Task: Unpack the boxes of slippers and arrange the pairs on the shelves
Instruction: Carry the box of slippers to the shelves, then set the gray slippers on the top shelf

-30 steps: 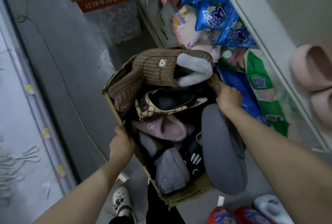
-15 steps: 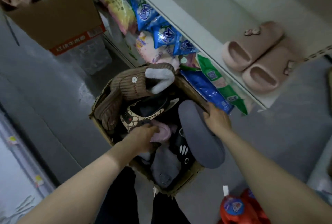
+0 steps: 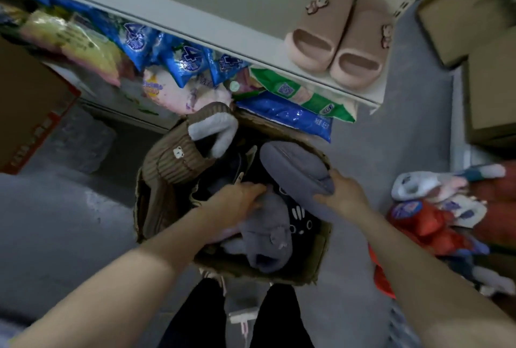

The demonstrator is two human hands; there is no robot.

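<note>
A worn cardboard box (image 3: 312,269) full of slippers sits on the floor in front of me. My left hand (image 3: 237,199) reaches into its middle, fingers curled down among the slippers beside a grey plush slipper (image 3: 265,233); what it holds is hidden. My right hand (image 3: 343,194) grips the near end of a large grey slipper (image 3: 293,163) lying across the box's right side. Two brown ribbed slippers (image 3: 173,163) with grey lining stick out at the box's far left. A pink pair of slides (image 3: 340,38) stands on the white shelf (image 3: 212,1) above.
Blue, green and yellow packets (image 3: 184,57) fill the space under the shelf. A brown box (image 3: 25,113) with red print stands at the left. More cardboard boxes (image 3: 488,74) are at the right, with red bags and loose slippers (image 3: 435,208) on the floor. My legs are below the box.
My left hand left the box's left edge and went down among the slippers. My right hand slid along the large grey slipper to its near end. The view swung up to the shelf.
</note>
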